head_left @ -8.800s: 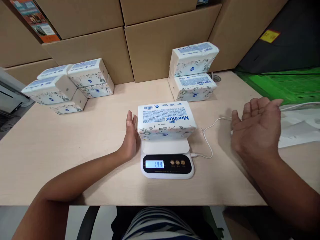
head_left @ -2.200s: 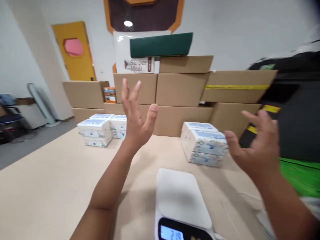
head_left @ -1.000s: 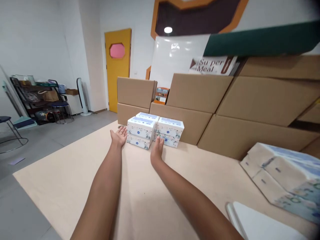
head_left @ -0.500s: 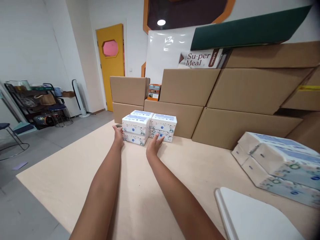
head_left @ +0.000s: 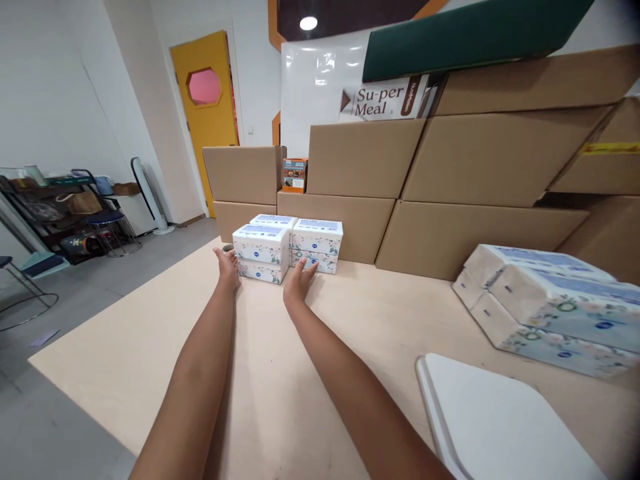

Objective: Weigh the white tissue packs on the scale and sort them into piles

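White tissue packs with a floral print stand in two-high stacks at the far end of the table, against cardboard boxes. My left hand [head_left: 227, 269] is at the left side of the front-left stack [head_left: 260, 252], fingers stretched out along it. My right hand [head_left: 299, 283] is by that stack's right front corner, before the right stack [head_left: 317, 245]. Its thumb and fingers are apart, with nothing visibly gripped. Whether the right palm touches the packs cannot be made out. A small dark round thing [head_left: 228, 248] shows partly behind my left hand.
Another block of tissue packs [head_left: 560, 313] sits on the right of the wooden table [head_left: 370, 333]. A white flat-topped object [head_left: 500, 413] is at the near right. Cardboard boxes [head_left: 365, 160] line the back, with a small orange box [head_left: 295, 175] among them.
The view has shifted slightly, so everything appears a little further left and higher. My hands and the tissue stacks keep nearly the same places relative to each other.
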Available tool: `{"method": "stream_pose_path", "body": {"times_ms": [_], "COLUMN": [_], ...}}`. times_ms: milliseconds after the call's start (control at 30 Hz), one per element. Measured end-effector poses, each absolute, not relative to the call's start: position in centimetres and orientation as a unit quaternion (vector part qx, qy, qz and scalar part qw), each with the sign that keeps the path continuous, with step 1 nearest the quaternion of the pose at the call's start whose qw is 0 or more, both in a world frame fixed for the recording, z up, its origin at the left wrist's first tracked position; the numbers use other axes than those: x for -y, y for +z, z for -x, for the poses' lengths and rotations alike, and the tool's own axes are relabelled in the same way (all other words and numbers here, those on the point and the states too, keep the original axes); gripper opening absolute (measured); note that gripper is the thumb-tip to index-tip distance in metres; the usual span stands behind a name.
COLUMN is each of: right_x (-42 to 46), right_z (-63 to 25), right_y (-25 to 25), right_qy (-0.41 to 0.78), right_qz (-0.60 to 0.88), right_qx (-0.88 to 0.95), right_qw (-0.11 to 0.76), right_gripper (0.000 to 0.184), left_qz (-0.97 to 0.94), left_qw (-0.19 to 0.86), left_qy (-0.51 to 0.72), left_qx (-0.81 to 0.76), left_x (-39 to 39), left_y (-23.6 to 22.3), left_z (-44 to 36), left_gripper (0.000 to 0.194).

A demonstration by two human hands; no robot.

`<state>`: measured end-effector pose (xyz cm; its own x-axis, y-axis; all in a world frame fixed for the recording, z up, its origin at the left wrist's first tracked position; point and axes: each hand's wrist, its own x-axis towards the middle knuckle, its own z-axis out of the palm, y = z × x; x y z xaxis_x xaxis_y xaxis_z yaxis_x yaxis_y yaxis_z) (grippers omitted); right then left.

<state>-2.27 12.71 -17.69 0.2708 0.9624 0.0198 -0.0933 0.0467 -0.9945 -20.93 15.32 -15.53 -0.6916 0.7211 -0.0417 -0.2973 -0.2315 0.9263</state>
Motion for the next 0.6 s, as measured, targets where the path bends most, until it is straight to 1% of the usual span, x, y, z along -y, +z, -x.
{"method": "stream_pose_path", "body": {"times_ms": [167, 300, 367, 467, 533, 600], "right_x": [-12.5, -12.8, -13.0, -13.2, -13.3, -13.3], "right_z": [2.0, 2.2, 2.7, 3.4, 3.7, 3.6], "right_y": [-17.7, -18.2, -18.5, -18.9, -19.1, -19.3], "right_qy": [0.447, 0.448, 0.46, 0.492, 0.507, 0.513], "right_qz": [0.528, 0.524, 0.505, 0.452, 0.424, 0.409], "right_qx": [0.421, 0.426, 0.45, 0.514, 0.543, 0.557], "right_qw": [0.587, 0.586, 0.575, 0.539, 0.518, 0.509], "right_gripper": [0.103, 0.105, 0.106, 0.113, 0.119, 0.12], "left_qz": [-0.224, -0.227, -0.238, -0.267, -0.274, -0.274], "left_qw": [0.342, 0.319, 0.31, 0.312, 0.312, 0.311], "left_qy": [0.755, 0.765, 0.769, 0.764, 0.76, 0.758], "left_qx": [-0.513, -0.511, -0.506, -0.498, -0.5, -0.504], "left_x": [-15.0, -14.8, -14.7, -14.1, -13.4, -12.5], "left_y": [-15.6, -15.6, -15.9, -16.8, -17.5, -18.1], "left_z": [20.6, 20.6, 20.0, 18.4, 17.4, 16.8], "left_gripper": [0.092, 0.092, 0.087, 0.076, 0.072, 0.072]}}
